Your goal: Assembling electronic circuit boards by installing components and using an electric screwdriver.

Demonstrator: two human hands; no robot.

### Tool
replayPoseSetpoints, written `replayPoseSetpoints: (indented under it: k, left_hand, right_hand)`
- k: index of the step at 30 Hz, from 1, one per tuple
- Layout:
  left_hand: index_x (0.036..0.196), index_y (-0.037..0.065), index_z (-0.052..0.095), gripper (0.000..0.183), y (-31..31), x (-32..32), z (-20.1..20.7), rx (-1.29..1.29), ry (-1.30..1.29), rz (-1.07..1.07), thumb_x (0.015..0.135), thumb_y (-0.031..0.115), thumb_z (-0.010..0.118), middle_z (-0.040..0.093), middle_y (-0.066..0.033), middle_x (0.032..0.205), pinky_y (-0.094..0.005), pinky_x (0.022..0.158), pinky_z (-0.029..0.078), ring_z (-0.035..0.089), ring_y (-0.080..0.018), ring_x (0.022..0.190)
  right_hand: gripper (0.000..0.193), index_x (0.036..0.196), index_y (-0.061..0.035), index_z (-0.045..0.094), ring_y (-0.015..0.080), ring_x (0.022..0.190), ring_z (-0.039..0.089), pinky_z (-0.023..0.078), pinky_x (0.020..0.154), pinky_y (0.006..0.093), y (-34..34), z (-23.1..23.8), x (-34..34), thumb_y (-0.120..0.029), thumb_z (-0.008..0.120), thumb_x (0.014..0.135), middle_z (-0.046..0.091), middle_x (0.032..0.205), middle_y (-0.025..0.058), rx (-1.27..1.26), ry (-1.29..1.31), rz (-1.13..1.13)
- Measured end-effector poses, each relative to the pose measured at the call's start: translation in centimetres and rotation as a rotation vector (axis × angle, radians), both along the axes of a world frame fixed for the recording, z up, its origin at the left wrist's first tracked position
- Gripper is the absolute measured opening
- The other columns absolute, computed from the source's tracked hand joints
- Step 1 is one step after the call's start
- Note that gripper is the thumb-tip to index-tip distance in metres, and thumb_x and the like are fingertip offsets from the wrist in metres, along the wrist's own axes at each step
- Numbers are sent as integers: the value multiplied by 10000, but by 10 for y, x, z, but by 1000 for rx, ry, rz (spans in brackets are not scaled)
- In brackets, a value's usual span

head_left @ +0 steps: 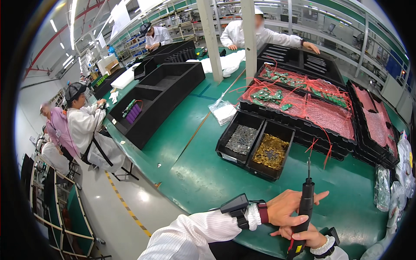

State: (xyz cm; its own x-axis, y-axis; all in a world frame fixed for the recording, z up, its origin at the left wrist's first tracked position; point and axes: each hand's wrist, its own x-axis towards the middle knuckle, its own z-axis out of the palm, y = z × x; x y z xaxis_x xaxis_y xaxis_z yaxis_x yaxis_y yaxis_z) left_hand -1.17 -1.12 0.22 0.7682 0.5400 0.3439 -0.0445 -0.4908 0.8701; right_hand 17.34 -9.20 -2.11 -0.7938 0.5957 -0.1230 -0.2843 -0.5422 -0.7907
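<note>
Near the front edge of the green table, a black electric screwdriver point(307, 195) stands nearly upright in my hands, its thin bit pointing away from me. My right hand point(313, 237) is closed round the lower part of its body, with the thumb across the front. My left hand point(281, 209) is at the tool's middle, its thumb against the front and its index finger stretched out behind it to the right. Some left fingers are hidden. Beyond the bit stand two black bins, one of silvery small metal parts point(242, 138), the other of brass-coloured parts point(271, 151).
Black trays point(299, 138) with pink bubble wrap, green circuit boards point(266, 96) and red wires stand behind the bins. A long black foam case point(149, 117) holds a purple battery pack point(133, 112). Clear plastic bags point(382, 188) lie at right. Co-workers sit left and across the table point(197, 173).
</note>
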Motion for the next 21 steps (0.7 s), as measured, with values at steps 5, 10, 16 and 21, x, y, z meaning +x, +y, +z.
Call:
replayPoseSetpoints:
  k: [5,10,16,21]
  left_hand:
    - [1491,44,437,844,-7,-14,-11,-55,-107,66,760,442,577,667,-187,1036,-451,844,516,651,-406,975]
    - [1352,28,560,679,-13,3,8,-84,-175,38,818,443,620,660,-171,920,-418,771,511,665,-335,854]
    - [1349,131,621,641,-16,-2,0,-29,-223,118,880,567,596,697,-152,1040,-423,807,509,667,-329,947]
    - [1350,122,620,644,-13,3,-1,-19,-249,108,886,567,590,698,-153,1041,-416,796,510,668,-313,923]
  right_hand:
    - [449,1227,2,534,302,950,617,359,1115,575,-3,2,-12,-303,618,909,583,916,96,74,-15,-53]
    - [717,1364,54,427,395,1149,561,380,1084,575,-28,31,10,-284,687,788,586,1183,193,63,-325,-274]
    - [698,1333,39,435,371,1067,571,408,1034,555,-12,-4,29,-296,695,780,575,1119,175,100,-256,-75]
    - [685,1312,29,440,354,1012,577,427,1001,542,-6,-15,34,-305,700,774,568,1076,163,109,-203,-39]
